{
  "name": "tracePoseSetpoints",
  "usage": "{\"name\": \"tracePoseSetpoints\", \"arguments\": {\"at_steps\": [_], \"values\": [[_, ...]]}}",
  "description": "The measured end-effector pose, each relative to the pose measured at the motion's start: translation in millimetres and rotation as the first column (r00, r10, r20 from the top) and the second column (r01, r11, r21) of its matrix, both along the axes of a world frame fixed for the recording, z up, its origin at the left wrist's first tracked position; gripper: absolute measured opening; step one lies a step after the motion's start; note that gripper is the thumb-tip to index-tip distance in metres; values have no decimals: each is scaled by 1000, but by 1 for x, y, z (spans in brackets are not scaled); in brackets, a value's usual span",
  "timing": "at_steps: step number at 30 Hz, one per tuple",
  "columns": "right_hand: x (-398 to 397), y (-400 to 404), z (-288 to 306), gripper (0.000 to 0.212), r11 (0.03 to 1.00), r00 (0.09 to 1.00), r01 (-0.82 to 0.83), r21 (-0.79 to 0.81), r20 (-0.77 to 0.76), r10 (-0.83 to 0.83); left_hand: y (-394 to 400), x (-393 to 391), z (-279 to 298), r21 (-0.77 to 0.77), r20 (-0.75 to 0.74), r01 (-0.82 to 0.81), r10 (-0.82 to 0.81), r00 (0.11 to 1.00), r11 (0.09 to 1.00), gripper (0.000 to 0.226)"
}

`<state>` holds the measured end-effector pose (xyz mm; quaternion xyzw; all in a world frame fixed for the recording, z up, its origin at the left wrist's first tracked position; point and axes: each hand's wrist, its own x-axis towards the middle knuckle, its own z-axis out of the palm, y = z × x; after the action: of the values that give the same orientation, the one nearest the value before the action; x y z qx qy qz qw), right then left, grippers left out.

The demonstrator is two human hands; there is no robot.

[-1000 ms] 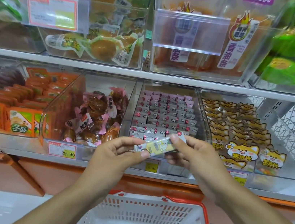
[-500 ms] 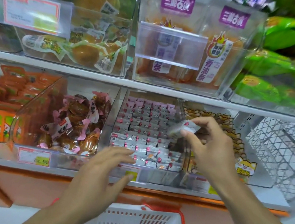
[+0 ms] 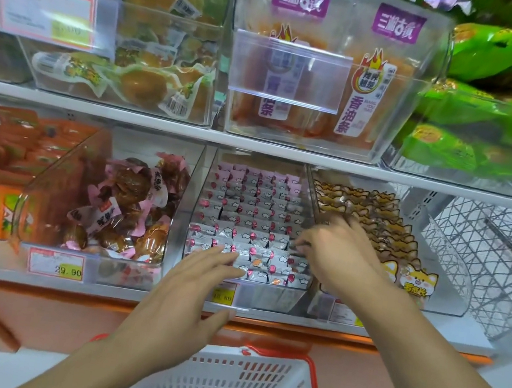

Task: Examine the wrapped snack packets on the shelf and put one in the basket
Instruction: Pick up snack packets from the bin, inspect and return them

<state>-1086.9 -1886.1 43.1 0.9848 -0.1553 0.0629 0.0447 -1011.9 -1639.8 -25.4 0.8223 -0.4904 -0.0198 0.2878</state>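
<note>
Small pink-and-white wrapped snack packets (image 3: 245,212) fill the clear middle bin on the lower shelf in tidy rows. My right hand (image 3: 337,258) reaches down into the right side of that bin, its fingertips among the packets. It is blurred, and a packet between the fingers cannot be made out. My left hand (image 3: 186,302) hovers in front of the bin's front wall with fingers spread and nothing in it. The white basket (image 3: 239,375) with a red rim sits below both hands; what shows of its inside holds nothing.
Left of the middle bin is a bin of brown snacks in pink wrappers (image 3: 122,201), right of it a bin of fox-print packets (image 3: 376,217). Further right is a wire rack (image 3: 486,252). The upper shelf (image 3: 159,121) carries clear boxes of larger packs. Price tags line the shelf edge.
A second ago both hands held one packet in front of the shelf. The left hand let go. The right hand carried the packet up and over, then down into the middle bin.
</note>
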Motion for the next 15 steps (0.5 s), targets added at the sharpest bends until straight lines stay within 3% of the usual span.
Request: {"name": "tracePoseSetpoints", "arguments": {"at_steps": [2, 7, 9, 15], "values": [[6, 5, -5, 21, 997, 996, 29, -72, -78, -35, 0, 0, -2, -5, 3, 9, -9, 1000, 1000, 51], [19, 6, -2, 26, 972, 991, 124, -199, 66, -113, 0, 1, -2, -57, 6, -5, 5, 1000, 998, 31], [23, 5, -3, 31, 959, 987, 162, -234, 30, -159, 1, 1, -2, -61, 0, -12, 12, 1000, 998, 29], [29, 9, -11, 33, 959, 981, 196, -207, 50, -190, 2, 2, -1, -65, 3, -19, 20, 1000, 998, 27]]}}
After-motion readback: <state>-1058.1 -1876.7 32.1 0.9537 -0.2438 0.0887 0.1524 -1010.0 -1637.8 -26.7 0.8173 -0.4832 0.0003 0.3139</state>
